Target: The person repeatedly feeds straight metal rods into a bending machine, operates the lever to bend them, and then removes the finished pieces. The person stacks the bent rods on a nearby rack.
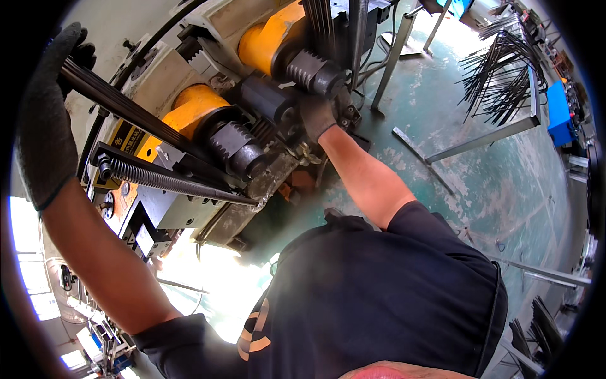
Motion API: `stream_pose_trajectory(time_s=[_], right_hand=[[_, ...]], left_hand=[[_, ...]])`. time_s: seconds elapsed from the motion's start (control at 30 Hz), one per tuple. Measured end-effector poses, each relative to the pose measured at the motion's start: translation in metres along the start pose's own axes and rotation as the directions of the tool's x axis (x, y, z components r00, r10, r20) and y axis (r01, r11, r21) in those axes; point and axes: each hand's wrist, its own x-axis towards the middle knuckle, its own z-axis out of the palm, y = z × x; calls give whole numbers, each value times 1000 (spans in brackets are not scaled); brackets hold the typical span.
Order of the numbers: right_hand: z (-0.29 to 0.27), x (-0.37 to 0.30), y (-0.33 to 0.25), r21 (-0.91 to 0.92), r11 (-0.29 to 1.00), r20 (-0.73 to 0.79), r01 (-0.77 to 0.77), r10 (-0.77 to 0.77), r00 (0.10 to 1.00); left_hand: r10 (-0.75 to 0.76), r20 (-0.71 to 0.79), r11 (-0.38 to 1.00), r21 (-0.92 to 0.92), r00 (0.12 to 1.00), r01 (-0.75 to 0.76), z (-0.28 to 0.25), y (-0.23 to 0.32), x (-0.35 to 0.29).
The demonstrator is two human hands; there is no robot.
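In the head view, the person's left hand (47,123), in a dark glove, is raised at the far left. Its fingers are wrapped around the upper end of a bundle of dark rods (129,106), which slants down to the right toward the machine, beside the nearer yellow housing (194,106). A coil spring (167,182) lies on the near side of the bundle, running in much the same direction.

The right hand (317,118), also gloved, is at the middle of the machine, close to a dark cylinder (265,98) and just on the near side of the farther ridged roller (309,68). It is blurred, so whether its fingers are apart, together or closed on something cannot be told. The nearer ridged roller (235,142) sits to its left. Far to the right, more dark rods (502,72) lie on a metal rack above the green floor (470,148), near a blue bin (558,114).
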Motion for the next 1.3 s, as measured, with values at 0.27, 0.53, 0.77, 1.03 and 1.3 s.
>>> stream_pose_trajectory(time_s=[0.27,0.53,0.77,1.03,1.3], right_hand=[[9,3,13,45,979,-16,196,-196,981],[-5,3,53,115,991,8,-69,69,998],[-1,-2,32,259,946,10,-194,198,980],[-5,5,51,182,970,137,-158,134,981],[-14,16,81,-310,937,227,160,-91,970]], left_hand=[[346,133,708,613,929,-352,-41,-97,-3],[-299,99,950,126,949,287,-14,-60,-45],[-342,202,926,-91,918,366,-18,-41,-49],[-419,118,908,42,900,417,-27,-43,-59],[-443,144,897,77,885,436,-5,-10,-55]])
